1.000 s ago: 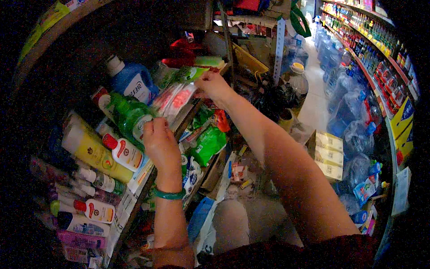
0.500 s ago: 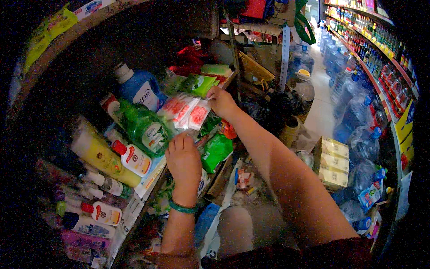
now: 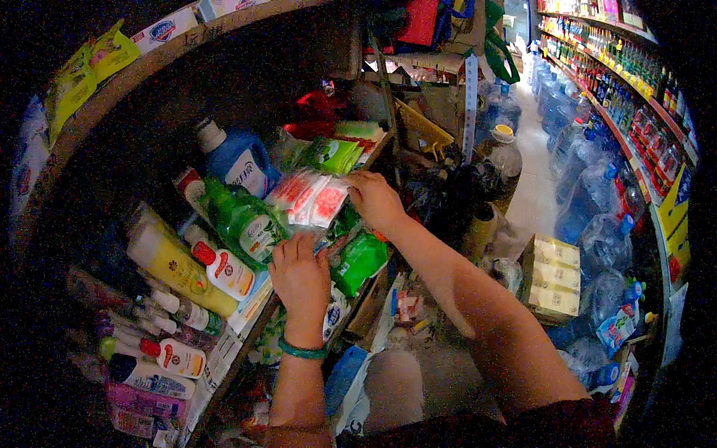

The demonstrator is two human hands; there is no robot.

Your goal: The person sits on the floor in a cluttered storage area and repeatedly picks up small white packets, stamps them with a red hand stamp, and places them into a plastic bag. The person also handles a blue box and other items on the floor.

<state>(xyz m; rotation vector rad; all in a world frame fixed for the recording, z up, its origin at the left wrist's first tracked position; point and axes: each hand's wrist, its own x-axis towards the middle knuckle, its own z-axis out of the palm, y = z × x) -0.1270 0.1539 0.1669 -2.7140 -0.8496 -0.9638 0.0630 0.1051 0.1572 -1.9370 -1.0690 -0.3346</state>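
A clear-wrapped pack of red-and-white packets (image 3: 317, 200) lies tilted on the shelf, in front of a green pouch (image 3: 334, 154). My right hand (image 3: 376, 200) is closed at the pack's right edge, its fingertips partly hidden. At the near left corner, my left hand (image 3: 300, 280) has its fingers bent together over the clear wrap; a green bracelet (image 3: 302, 349) circles that wrist. Just left of the pack stand a green dish-soap bottle (image 3: 243, 224) and a blue detergent jug (image 3: 243, 168). A bright green bag (image 3: 360, 263) sits below, between my forearms.
Along the shelf's left lie a yellow tube (image 3: 175, 261), white bottles with red caps (image 3: 230, 274) and several other bottles. An upper shelf edge (image 3: 112, 71) arches overhead. On the right stand tissue boxes (image 3: 553, 280), large water jugs (image 3: 597, 194) and shelves of bottles (image 3: 620, 56).
My right hand has moved down from the green pouch to the right edge of the red-and-white pack. My left hand has shifted slightly down and left in the picture.
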